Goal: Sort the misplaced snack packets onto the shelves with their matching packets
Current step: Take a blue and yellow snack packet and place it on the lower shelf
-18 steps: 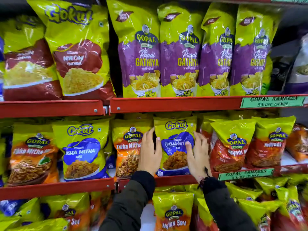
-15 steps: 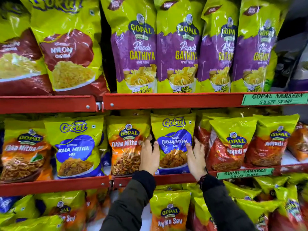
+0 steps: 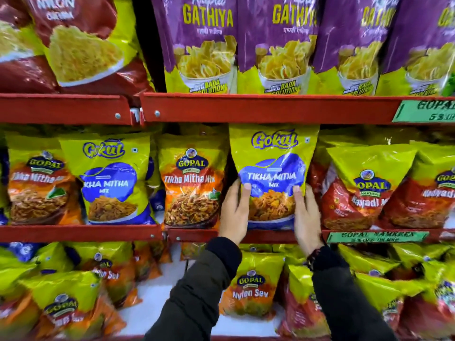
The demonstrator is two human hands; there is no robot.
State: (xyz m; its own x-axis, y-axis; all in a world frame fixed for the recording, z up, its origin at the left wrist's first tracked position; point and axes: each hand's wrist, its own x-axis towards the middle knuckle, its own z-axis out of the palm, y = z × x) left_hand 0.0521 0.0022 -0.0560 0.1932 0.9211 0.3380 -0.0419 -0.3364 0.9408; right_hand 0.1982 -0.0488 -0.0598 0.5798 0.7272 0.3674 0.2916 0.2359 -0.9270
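A yellow and blue Gokul Tikha Mitha Mix packet (image 3: 272, 168) stands upright on the middle red shelf (image 3: 81, 233). My left hand (image 3: 234, 210) grips its left edge and my right hand (image 3: 305, 215) grips its right edge, thumbs on the front. A Gopal Tikha Mitha Mix packet (image 3: 192, 183) stands just left of it and red Gopal Nadiyadi packets (image 3: 364, 190) stand just right. Another Gokul Tikha Mitha packet (image 3: 110, 178) is further left on the same shelf, between Gopal packets.
Purple Gopal Papdi Gathiya packets (image 3: 204, 40) and red Gokul Nylon packets (image 3: 81, 43) fill the top shelf. Gopal Nylon Sev packets (image 3: 253, 286) lie on the bottom shelf. Green price labels (image 3: 376, 237) hang on the shelf rails at the right.
The view has come closer to the shelf and tilted down. Both hands have closed tighter on the sides of the Gokul packet, which sits slightly higher.
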